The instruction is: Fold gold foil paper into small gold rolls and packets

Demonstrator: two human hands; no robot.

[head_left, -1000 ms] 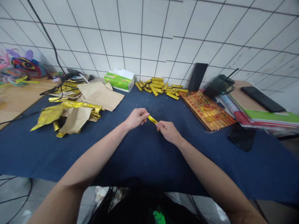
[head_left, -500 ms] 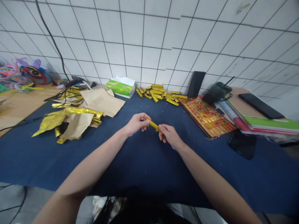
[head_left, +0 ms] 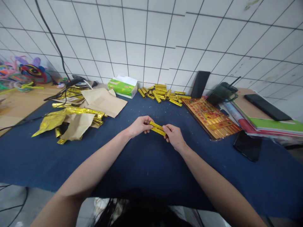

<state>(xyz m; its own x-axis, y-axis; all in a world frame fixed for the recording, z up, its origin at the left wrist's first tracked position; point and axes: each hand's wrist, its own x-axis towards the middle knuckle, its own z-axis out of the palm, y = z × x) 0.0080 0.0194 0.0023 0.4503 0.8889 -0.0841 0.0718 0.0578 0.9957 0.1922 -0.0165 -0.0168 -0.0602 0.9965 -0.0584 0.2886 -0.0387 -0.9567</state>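
A small strip of gold foil (head_left: 158, 128) is stretched between my hands above the dark blue cloth (head_left: 146, 164). It looks partly unrolled, with a lengthwise line along it. My left hand (head_left: 142, 125) pinches its left end, and my right hand (head_left: 173, 136) pinches the right end. Behind them, against the wall, lies a pile of short gold foil rolls (head_left: 161, 92). On the left are crumpled gold foil sheets (head_left: 53, 121) and brown paper pieces (head_left: 106, 102).
A green tissue box (head_left: 123, 86) stands by the wall. To the right are an orange-gold packet (head_left: 211, 121), a dark mug (head_left: 221, 93), an upright black phone (head_left: 200, 84), stacked folders (head_left: 274, 124) and a dark phone-like object (head_left: 248, 146). A black cable (head_left: 50, 34) hangs at left.
The gold piece between my hands now looks wider and more opened out, where before it was a narrow roll. Both hands stay almost in place. The view has shifted slightly.
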